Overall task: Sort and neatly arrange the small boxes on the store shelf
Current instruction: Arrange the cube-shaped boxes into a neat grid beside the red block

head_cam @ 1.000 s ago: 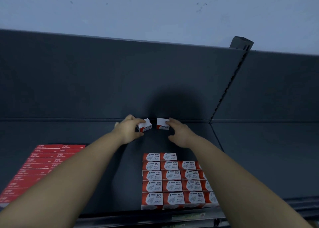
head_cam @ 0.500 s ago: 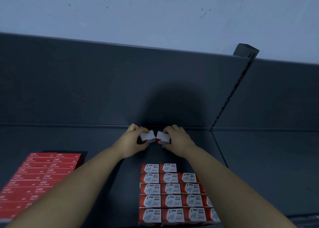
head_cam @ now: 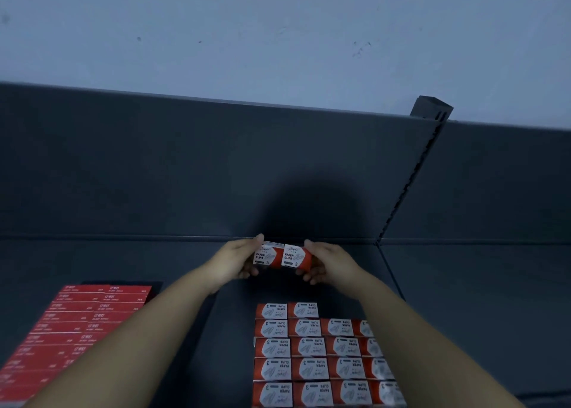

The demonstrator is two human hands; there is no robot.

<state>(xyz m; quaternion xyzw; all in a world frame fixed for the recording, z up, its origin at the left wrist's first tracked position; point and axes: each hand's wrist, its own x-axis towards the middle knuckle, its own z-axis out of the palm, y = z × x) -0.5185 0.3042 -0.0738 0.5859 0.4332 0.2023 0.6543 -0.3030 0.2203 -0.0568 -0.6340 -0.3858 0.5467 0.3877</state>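
- I am holding two small red-and-white paper-clip boxes side by side over the shelf (head_cam: 463,315), far back where it is meeting the dark back panel (head_cam: 185,175).
- My left hand (head_cam: 234,262) is gripping the left box (head_cam: 268,255). Its fingers are curling round the box's outer end, with one fingertip showing over the top edge and others underneath.
- My right hand (head_cam: 330,262) is gripping the right box (head_cam: 296,256) the same way from the other side, its fingers wrapping that outer end.
- The two boxes are touching end to end in one short row, and their printed faces are turning toward me, with "PAPER CLIPS" and a "3" reading upright.
- I cannot tell whether the pair is resting on the shelf or hanging just off it.
- Nearer to me, a block of paper-clip boxes (head_cam: 309,355) is lying on the shelf in tight rows, with the print reading upside down from where I am standing.
- The farthest row of the block is showing only two boxes, while the nearer rows are running wider, and my right forearm is covering part of their right edge.
- Off to my left, flat red packs (head_cam: 71,330) are lying in overlapping rows on the same shelf, well apart from the block.
- A slotted upright (head_cam: 411,175) is running up the back panel to the right of my hands, with a pale wall (head_cam: 278,36) above it.
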